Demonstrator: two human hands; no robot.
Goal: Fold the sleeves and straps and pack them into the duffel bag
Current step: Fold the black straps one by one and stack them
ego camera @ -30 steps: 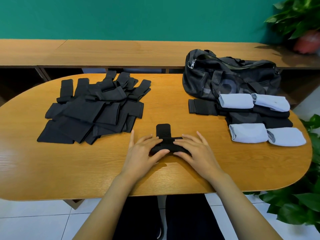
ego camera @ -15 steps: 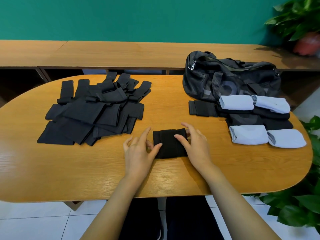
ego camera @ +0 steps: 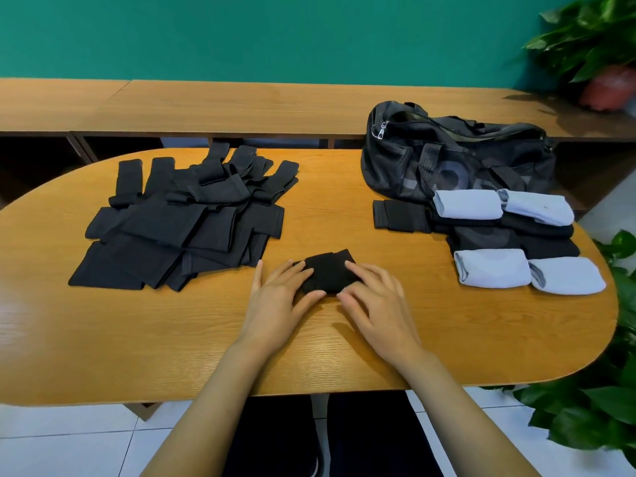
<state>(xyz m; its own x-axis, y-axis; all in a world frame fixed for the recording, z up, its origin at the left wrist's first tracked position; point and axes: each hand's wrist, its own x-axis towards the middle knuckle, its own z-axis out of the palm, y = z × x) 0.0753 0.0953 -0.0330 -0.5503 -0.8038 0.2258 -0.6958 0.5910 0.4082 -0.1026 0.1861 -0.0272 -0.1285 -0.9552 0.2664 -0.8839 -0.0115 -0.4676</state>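
Black folded strap point(ego camera: 328, 271) lies mid-worktop point(ego camera: 172, 332) under the left hand point(ego camera: 275, 299) and right hand point(ego camera: 377, 299), fingers flat and pressing (neither grip curled round it), unfolded pile point(ego camera: 179, 228) left, duffel bag point(ego camera: 457, 160) far right.

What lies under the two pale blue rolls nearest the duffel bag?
Under the pale blue rolls lie folded black pieces, on the table. Their number cannot be told: the rolls cover part.

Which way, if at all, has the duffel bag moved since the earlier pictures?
No. The duffel bag stays on the table's far right, directly behind the rolled pale sleeves.
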